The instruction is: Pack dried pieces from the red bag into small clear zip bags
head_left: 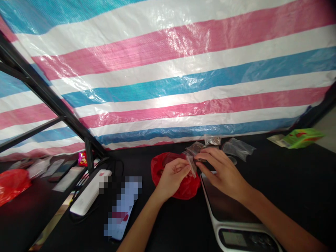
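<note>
My left hand (173, 176) pinches a small clear plastic bag (193, 168) between thumb and fingers, over an opened red plastic bag (187, 190). Close beside it, my right hand (225, 175) has thumb and fingertips together on a small dark brown piece (201, 160), whose kind I cannot make out. This piece is at the mouth of the clear bag. Under my right hand lies a kitchen scale (233, 206) with a dark platform and a white frame. What the red bag holds is mostly hidden by my left hand.
Behind my hands lie a filled clear bag (212, 140) and some flat clear bags (237, 148). A green packet (301, 138) is at the back right. On the left are a phone (126, 206), a white power strip (90, 192) with cables, and a black metal frame (70, 119).
</note>
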Demonstrator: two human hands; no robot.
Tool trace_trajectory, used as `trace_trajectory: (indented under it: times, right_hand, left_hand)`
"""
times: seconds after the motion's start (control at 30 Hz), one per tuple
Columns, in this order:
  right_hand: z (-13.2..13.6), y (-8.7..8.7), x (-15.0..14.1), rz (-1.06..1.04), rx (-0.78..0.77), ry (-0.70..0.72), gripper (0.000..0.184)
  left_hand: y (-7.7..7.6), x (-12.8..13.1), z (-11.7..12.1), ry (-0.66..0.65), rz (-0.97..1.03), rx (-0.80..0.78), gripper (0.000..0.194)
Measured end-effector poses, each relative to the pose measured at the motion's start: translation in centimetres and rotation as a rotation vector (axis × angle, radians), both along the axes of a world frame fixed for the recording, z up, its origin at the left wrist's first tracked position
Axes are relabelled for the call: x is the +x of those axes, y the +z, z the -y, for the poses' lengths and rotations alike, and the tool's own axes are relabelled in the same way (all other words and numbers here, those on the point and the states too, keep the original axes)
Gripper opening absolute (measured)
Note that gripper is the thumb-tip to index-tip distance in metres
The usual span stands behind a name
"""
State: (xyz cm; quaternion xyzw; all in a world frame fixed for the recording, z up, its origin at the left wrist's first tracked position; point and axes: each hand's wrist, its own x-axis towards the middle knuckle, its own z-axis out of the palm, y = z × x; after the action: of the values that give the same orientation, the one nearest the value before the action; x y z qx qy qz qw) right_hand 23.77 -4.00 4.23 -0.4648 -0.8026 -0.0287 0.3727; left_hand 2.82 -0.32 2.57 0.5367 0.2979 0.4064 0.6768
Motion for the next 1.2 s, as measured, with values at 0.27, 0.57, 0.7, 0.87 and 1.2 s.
trace_trajectory:
  times: [0.27, 0.57, 0.7, 0.87, 1.2]
  right_hand:
    - [0.7, -0.3, -1.1, 0.083, -0.178, -0.014, 0.012]
    - [1.1, 0.2, -1.9, 0.100, -0.168, 0.007, 0.014]
    - [1.2, 0.4, -2.0, 0.087, -0.114, -0.019, 0.018]
    - [1.1, 0.7, -1.4, -0.003, -0.056, -0.028, 0.011]
    - [1.0, -0.5, -1.6, -0.269, -0.331, 0.083, 0.049]
  left_hand:
    - [-1.3, 0.7, 0.6, 0.009, -0.085, 0.086, 0.035]
    - [-0.7, 0.9, 1.4, 0.105, -0.308, 0.305, 0.014]
    - [-0.7, 0.7, 1.0, 0.212, -0.383, 0.375, 0.013]
    - [-0.5, -0.3, -0.4, 0.278, -0.188, 0.240, 0.016]
    - [0.5, -1.7, -1.4, 0.354, 0.112, 0.022, 0.012]
